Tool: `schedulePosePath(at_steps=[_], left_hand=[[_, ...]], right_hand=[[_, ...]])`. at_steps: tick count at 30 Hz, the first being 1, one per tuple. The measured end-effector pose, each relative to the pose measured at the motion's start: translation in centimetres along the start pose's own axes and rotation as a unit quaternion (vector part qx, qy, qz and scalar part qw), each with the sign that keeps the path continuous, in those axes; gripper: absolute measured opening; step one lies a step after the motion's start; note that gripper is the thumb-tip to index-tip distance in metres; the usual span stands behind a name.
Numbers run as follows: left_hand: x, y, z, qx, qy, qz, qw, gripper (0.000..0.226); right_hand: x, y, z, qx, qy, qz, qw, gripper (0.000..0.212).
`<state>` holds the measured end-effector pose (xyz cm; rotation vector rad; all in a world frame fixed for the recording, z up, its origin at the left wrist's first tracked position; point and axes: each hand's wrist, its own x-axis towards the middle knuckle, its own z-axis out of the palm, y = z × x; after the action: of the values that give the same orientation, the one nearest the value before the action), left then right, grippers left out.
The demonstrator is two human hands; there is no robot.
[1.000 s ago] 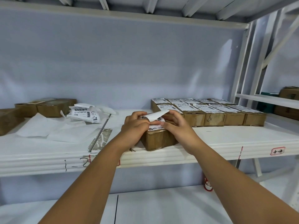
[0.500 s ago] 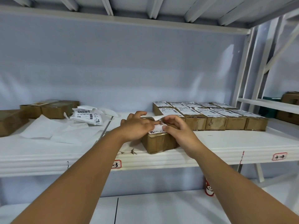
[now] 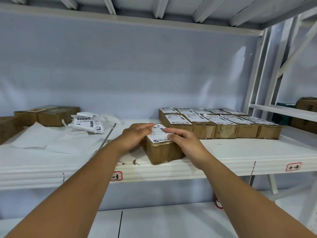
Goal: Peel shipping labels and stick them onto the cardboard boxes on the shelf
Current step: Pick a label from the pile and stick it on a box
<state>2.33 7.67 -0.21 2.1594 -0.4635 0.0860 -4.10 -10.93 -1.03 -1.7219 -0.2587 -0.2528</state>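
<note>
Middle of the frame: my two hands lie on one cardboard box (image 3: pixel 163 151) that sits on the white shelf (image 3: pixel 171 170), close to its front lip. A shipping label (image 3: pixel 158 136) lies on the box's top face.

My left hand (image 3: pixel 136 134) is open, with straight fingers pressed flat on the label's left side. My right hand (image 3: pixel 184 140) is also open, its fingers only slightly bent, resting on the label's right side and the box's right edge. Neither hand grips anything.

The box's long axis runs from the lower middle of the frame up and away, leaning a little left. Its short brown end faces me. The label follows the same line, with the barcode at the far end and a round logo at the near end.

What could go wrong, as I judge it: if I press unevenly, air or a crease may stay trapped under the paper. The near label edge lies right at the box's front edge, so it may lift there. A push toward me could slide the box over the lip.

Right of centre stands a tidy block of labelled boxes (image 3: pixel 223 125). At middle left lie loose labels (image 3: pixel 89 123), white backing sheets (image 3: pixel 37 138) and plain boxes (image 3: pixel 53 115).
</note>
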Motion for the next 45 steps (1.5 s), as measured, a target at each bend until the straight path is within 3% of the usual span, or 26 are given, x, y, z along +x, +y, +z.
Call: schedulePosePath(at_steps=[5, 8, 10, 12, 14, 17, 22, 24, 27, 30, 32, 34, 41, 43, 45], left_hand=[[0.2, -0.2, 0.4, 0.079, 0.089, -0.058, 0.991, 0.060], [-0.8, 0.3, 0.1, 0.114, 0.183, 0.012, 0.976, 0.053], [-2.2, 1.1, 0.2, 0.092, 0.163, 0.116, 0.975, 0.045], [-3.7, 2.1, 0.7, 0.072, 0.088, 0.175, 0.978, 0.034], [-4.6, 2.4, 1.3, 0.052, 0.028, 0.176, 0.983, 0.029], [-4.7, 2.0, 1.4, 0.058, 0.033, 0.164, 0.984, 0.033], [-5.0, 1.7, 1.3, 0.207, 0.015, 0.146, 0.967, 0.088], [-5.2, 1.9, 1.4, 0.249, 0.034, 0.143, 0.957, 0.075], [-5.1, 1.9, 0.8, 0.247, 0.057, 0.147, 0.956, 0.055], [-4.5, 2.0, 0.0, 0.291, 0.067, 0.130, 0.946, 0.048], [-3.9, 2.0, -0.5, 0.319, 0.074, 0.113, 0.938, 0.045], [-3.0, 2.1, -1.0, 0.334, 0.083, 0.093, 0.934, 0.041], [2.6, 0.9, -1.4, 0.311, 0.081, 0.055, 0.945, 0.034], [4.5, 0.6, -0.9, 0.313, 0.081, 0.050, 0.945, 0.036], [6.7, 0.3, -0.2, 0.334, 0.073, 0.042, 0.939, 0.036]], right_hand=[[-0.1, -0.2, 0.0, 0.004, -0.002, 0.001, 1.000, 0.024], [-0.2, -0.1, 0.0, 0.001, 0.000, 0.003, 1.000, 0.026], [-0.2, -0.2, 0.0, 0.004, 0.002, 0.004, 1.000, 0.026], [-0.1, -0.2, -0.1, 0.004, 0.007, -0.002, 1.000, 0.025], [-0.1, -0.3, -0.1, 0.001, 0.011, -0.008, 1.000, 0.024], [-0.2, -0.4, -0.3, 0.017, 0.016, -0.006, 1.000, 0.020], [-0.6, -0.7, -0.7, 0.102, 0.036, 0.023, 0.994, 0.020], [-0.6, -0.6, -0.8, 0.114, 0.049, 0.028, 0.992, 0.022], [-0.3, -0.3, -0.5, 0.043, 0.050, -0.013, 0.998, 0.019], [-0.1, 0.2, 0.5, -0.121, 0.038, -0.086, 0.988, 0.011], [0.8, 0.9, 1.1, -0.321, 0.045, -0.173, 0.930, 0.020], [2.1, 0.7, 1.4, -0.431, 0.056, -0.234, 0.870, 0.023], [6.7, -2.0, 1.0, -0.488, 0.140, -0.262, 0.821, 0.022], [7.9, -2.2, 1.2, -0.490, 0.148, -0.229, 0.828, 0.024], [9.0, -2.0, 1.5, -0.547, 0.122, -0.191, 0.806, 0.025]])
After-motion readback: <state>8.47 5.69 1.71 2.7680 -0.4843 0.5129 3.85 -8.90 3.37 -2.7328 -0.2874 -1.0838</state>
